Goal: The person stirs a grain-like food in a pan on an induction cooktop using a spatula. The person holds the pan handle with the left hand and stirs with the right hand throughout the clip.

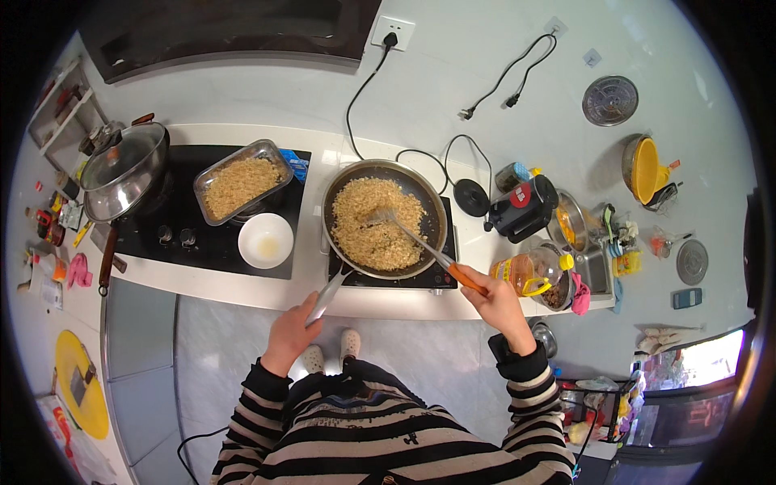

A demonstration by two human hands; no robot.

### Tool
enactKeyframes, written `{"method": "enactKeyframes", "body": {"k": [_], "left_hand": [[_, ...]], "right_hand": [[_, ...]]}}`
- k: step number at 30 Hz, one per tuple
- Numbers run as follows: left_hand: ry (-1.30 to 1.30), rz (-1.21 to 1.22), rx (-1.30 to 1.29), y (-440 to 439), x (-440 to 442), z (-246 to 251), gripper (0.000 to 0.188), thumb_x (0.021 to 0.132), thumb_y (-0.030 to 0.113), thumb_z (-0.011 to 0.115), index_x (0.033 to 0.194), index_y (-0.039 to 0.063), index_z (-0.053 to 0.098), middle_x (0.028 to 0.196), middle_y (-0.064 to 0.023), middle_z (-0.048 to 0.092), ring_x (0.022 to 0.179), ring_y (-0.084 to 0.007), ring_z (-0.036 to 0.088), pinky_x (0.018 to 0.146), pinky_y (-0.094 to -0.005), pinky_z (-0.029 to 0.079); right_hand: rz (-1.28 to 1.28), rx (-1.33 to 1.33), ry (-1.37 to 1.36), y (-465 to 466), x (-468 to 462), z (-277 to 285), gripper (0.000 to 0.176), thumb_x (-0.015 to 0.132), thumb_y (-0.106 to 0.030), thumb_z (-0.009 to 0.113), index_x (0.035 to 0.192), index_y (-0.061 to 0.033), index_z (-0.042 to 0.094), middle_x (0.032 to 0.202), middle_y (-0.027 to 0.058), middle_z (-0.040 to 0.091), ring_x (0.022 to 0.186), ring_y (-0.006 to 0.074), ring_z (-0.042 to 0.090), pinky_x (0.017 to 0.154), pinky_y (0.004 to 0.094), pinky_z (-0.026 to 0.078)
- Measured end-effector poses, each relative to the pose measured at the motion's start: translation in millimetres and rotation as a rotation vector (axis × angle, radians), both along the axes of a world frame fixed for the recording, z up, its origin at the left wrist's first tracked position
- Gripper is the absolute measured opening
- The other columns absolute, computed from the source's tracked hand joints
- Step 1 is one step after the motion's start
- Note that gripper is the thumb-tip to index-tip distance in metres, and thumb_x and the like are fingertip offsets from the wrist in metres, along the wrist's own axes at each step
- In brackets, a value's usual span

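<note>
A frying pan (pixel 434 233) full of loose, golden grain-like food (pixel 382 248) sits on a black portable cooktop (pixel 357 278). My left hand (pixel 293 332) grips the pan's grey handle (pixel 325 298) at the counter's front edge. In my right hand (pixel 498 303) is a spatula (pixel 433 251) with an orange grip and a metal shaft. Its slotted head lies in the food near the pan's middle, partly covered by it. Left of the pan, a clear rectangular tray (pixel 282 159) holds similar food. A white bowl (pixel 248 233) with a little pale liquid stands in front of that tray.
At the far left a lidded wok (pixel 124 194) rests on the built-in hob (pixel 136 239), its wooden handle jutting over the counter edge. Close by my right hand stands a large oil bottle (pixel 524 271). Behind it are a black electric kettle (pixel 522 209) and a black round base (pixel 471 198) with a cord.
</note>
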State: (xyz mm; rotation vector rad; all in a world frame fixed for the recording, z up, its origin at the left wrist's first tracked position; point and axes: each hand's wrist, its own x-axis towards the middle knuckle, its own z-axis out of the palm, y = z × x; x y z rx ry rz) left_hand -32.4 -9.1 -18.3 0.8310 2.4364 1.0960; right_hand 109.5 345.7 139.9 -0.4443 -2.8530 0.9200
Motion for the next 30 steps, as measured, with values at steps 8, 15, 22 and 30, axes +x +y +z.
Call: {"method": "enactKeyframes", "body": {"k": [8,15,22,30], "left_hand": [[-0.040,-0.037,-0.040,5.1,-3.0,13.3,0.064,0.088,0.028,0.067,0.146,0.010,0.049,0.102,-0.0238,0.068,0.094,-0.0428,0.065,0.081,-0.0481,0.052],[-0.062,0.003,-0.063,4.3,-1.9,14.8,0.063,0.087,0.025,0.070,0.144,0.006,0.051,0.107,-0.0255,0.068,0.098,-0.0432,0.065,0.084,-0.0454,0.052],[-0.065,-0.015,-0.044,4.3,-4.3,14.5,0.062,0.087,0.024,0.069,0.144,0.006,0.052,0.105,-0.0249,0.068,0.096,-0.0436,0.065,0.082,-0.0460,0.052],[0.027,-0.026,0.042,-0.4,-4.4,-2.1,0.063,0.088,0.028,0.068,0.145,0.010,0.050,0.099,-0.0225,0.068,0.092,-0.0426,0.065,0.078,-0.0490,0.051]], "right_hand": [[-0.034,0.430,-0.058,14.1,-55.2,-32.4,0.048,0.090,-0.019,0.067,0.137,-0.0243,0.061,0.079,0.0213,0.069,0.070,0.0385,0.069,0.064,0.0464,0.054],[-0.195,0.003,0.031,40.0,39.6,-44.4,0.048,0.096,-0.019,0.065,0.144,-0.0160,0.056,0.070,0.0096,0.064,0.049,0.0176,0.057,0.050,0.0328,0.048],[-0.515,-0.635,-0.289,11.7,72.0,49.1,0.044,0.099,-0.018,0.065,0.142,-0.0124,0.059,0.070,-0.0067,0.052,0.054,0.0024,0.043,0.045,0.0194,0.031],[-0.008,0.098,-0.252,27.1,60.5,90.9,0.043,0.085,0.003,0.068,0.128,-0.0047,0.067,0.105,0.0085,0.076,0.088,0.0159,0.071,0.083,0.0288,0.054]]}}
